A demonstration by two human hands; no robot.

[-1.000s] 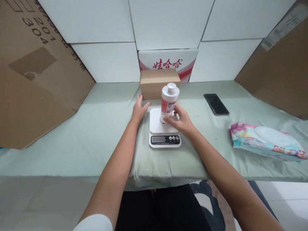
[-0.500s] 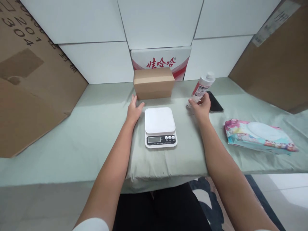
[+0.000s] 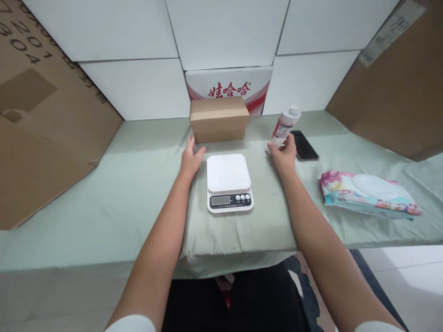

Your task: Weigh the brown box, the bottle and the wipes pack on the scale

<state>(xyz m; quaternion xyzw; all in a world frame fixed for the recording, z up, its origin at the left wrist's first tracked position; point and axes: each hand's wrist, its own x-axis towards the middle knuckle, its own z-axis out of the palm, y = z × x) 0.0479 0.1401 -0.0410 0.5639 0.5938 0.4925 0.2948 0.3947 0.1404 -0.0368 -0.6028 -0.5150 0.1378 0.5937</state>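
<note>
A white digital kitchen scale (image 3: 229,177) sits in the middle of the green cloth, its display dark. My left hand (image 3: 191,159) lies with fingers spread at the near left corner of a small brown cardboard box (image 3: 219,120), left of the scale. To the right, my right hand (image 3: 285,154) grips the lower part of a white bottle (image 3: 285,123) with a red label and white cap. Its base is at the cloth, though I cannot tell if it bears weight there. A black phone (image 3: 304,146) lies just right of that hand.
A pack of wet wipes (image 3: 370,193) lies on the right of the cloth-covered table (image 3: 145,193). Large cardboard cartons stand at the left (image 3: 51,138) and right (image 3: 387,92). White boxes (image 3: 134,87) and a red-printed carton (image 3: 228,83) form the back wall.
The bottle in my right hand has moved slightly left, standing a little more upright, and more of the phone shows. My left hand keeps its place by the box. The view has shifted slightly.
</note>
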